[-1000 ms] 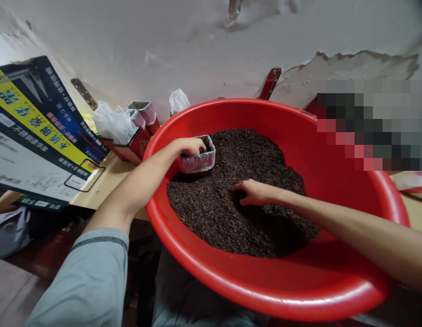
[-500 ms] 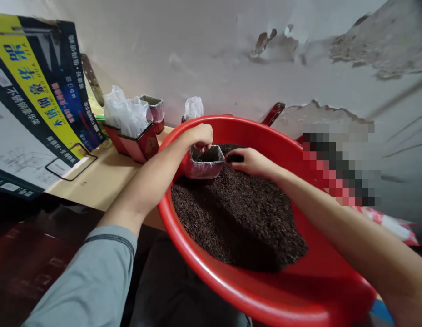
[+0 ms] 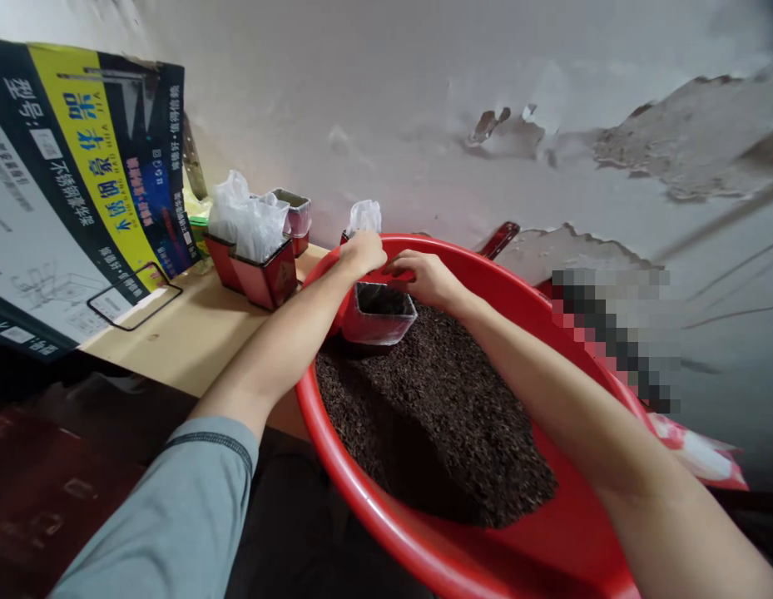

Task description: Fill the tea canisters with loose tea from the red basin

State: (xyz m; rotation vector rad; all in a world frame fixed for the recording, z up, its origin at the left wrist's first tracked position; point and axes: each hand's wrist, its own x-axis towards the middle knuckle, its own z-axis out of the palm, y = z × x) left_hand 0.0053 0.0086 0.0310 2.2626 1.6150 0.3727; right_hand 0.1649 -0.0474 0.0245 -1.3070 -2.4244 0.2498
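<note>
A red box (image 3: 379,331) lined with a clear plastic bag stands open-topped on dark loose bits like tea leaves (image 3: 448,399), inside a large red tub (image 3: 336,453). Over the box's far left rim, my left hand (image 3: 363,252) is closed; what its fingers hold, if anything, is hidden. My right hand (image 3: 427,277) hovers by the far right corner of the box, close to my left fingertips. Its fingers are bent, with a gap between them and the thumb, and no object shows in that gap. The inside of the box looks dark.
Left of the tub, several red boxes (image 3: 261,274) with clear bags stand on a wooden table (image 3: 192,349). A printed carton (image 3: 80,191) leans there beside a black wire frame (image 3: 136,298). Behind the tub is another bagged box (image 3: 364,218). A peeling wall (image 3: 411,108) closes off the back.
My right hand has moved left and away from me, from beside the box to above its far corner near my left hand. The dark patch in its grasp no longer shows.
</note>
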